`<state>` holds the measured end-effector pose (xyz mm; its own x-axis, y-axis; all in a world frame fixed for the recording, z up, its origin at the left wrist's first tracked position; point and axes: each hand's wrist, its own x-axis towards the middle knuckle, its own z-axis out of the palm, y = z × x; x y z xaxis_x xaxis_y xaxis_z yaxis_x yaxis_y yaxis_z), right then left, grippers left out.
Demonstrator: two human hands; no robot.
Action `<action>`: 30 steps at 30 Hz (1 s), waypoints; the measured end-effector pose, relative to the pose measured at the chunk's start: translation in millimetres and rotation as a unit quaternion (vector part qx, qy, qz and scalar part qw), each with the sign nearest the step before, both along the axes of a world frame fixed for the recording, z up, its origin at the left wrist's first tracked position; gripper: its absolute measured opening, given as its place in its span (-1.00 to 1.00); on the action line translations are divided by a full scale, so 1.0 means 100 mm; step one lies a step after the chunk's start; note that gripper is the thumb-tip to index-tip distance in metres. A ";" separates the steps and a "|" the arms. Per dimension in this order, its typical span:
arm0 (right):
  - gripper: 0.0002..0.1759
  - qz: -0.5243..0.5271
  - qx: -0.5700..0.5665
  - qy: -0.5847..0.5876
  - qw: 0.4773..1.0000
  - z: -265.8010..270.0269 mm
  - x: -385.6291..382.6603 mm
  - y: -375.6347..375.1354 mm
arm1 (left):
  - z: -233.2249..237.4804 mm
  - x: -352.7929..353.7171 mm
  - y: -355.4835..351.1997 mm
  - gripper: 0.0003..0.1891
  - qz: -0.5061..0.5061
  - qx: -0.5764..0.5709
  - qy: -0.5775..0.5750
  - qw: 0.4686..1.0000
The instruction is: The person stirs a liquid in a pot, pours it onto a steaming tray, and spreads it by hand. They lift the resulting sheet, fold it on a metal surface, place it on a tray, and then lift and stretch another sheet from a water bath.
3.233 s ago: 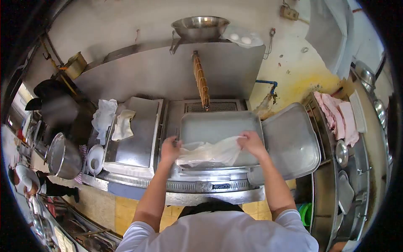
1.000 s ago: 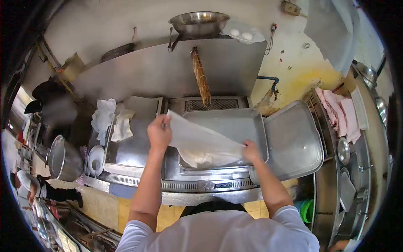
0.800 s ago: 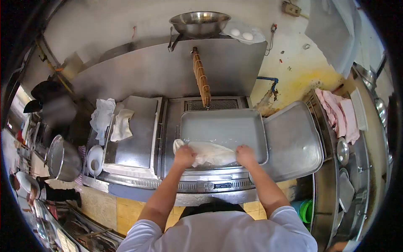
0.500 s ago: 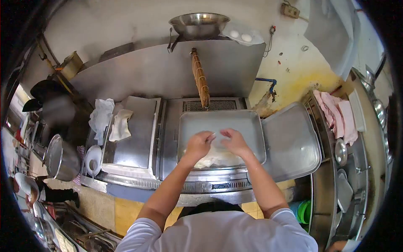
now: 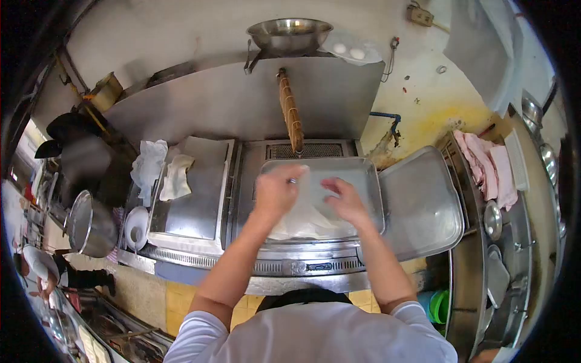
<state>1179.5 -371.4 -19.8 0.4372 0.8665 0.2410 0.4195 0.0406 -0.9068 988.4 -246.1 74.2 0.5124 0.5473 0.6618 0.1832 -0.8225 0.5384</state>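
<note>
A thin white sheet (image 5: 305,218) lies partly in the near half of the metal tray (image 5: 376,181) in front of me. One part of it is drawn up in a peak to my left hand (image 5: 277,190), whose fingertips are pinched together on its upper end. There is a ring on that hand. Over the tray's right side my right hand (image 5: 345,199) holds nothing, its thumb and fingers apart and curved toward the sheet.
Right of the tray leans a second metal tray (image 5: 420,202). On the left, a folded white cloth (image 5: 177,177) lies on a steel lid (image 5: 196,206) beside a white bowl (image 5: 137,227). A tied bamboo roll (image 5: 289,112) stands behind. Another person (image 5: 45,269) is at far left.
My left hand has moved up and to the left, lifting part of the white sheet into a peak. My right hand has opened and shifted slightly right.
</note>
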 end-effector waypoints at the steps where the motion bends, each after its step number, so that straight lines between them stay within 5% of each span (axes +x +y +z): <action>1: -0.57 0.002 0.005 0.045 0.999 0.26 -0.29 0.18 | 0.03 0.04 -0.07 -0.67 -0.016 -0.014 0.003 1.000; 5: -0.68 0.052 -0.206 0.048 0.976 0.12 -0.51 0.15 | 0.27 -0.14 0.05 -0.69 -0.014 -0.026 -0.058 0.998; 7: -0.66 -0.007 -0.274 -0.087 0.958 -0.87 0.09 -0.12 | 0.49 -0.44 0.26 -0.77 0.086 -0.138 -0.140 0.977; 9: -0.65 -0.051 -0.322 -0.132 0.936 -1.29 0.46 -0.48 | 0.24 -0.61 0.44 -0.83 0.117 -0.125 -0.124 0.977; 12: -0.65 -0.004 -0.279 -0.124 0.952 -0.58 0.24 -0.49 | -0.23 -0.51 0.34 -0.88 0.060 -0.067 -0.074 0.993; 14: -0.76 0.017 -0.040 0.009 0.999 -0.17 -0.16 -0.22 | -0.39 -0.27 0.03 -0.86 -0.020 -0.131 -0.022 0.991; 17: -0.81 0.091 -0.002 0.168 0.982 0.53 -0.55 -0.01 | -0.41 0.05 -0.22 -0.87 -0.076 -0.251 -0.051 0.964; 19: -0.76 0.005 -0.043 0.100 0.994 0.55 -0.50 -0.04 | -0.43 0.13 -0.22 -0.87 -0.108 -0.341 -0.063 0.932; 22: -0.72 -0.096 -0.050 0.046 0.993 0.71 -0.33 -0.21 | -0.30 -0.02 -0.37 -0.72 -0.140 -0.350 0.191 0.906; 25: -0.67 -0.152 0.005 0.103 0.983 0.83 -0.06 -0.41 | -0.51 -0.18 -0.41 -0.57 -0.153 -0.269 0.238 0.921; 27: -0.68 -0.200 0.044 0.002 0.979 0.96 0.12 -0.58 | -0.65 -0.35 -0.29 -0.53 -0.135 -0.244 0.227 0.933; 30: -0.68 -0.255 0.100 0.013 0.962 1.14 0.44 -0.83 | -0.31 -0.71 -0.02 -0.39 -0.050 -0.096 0.280 0.954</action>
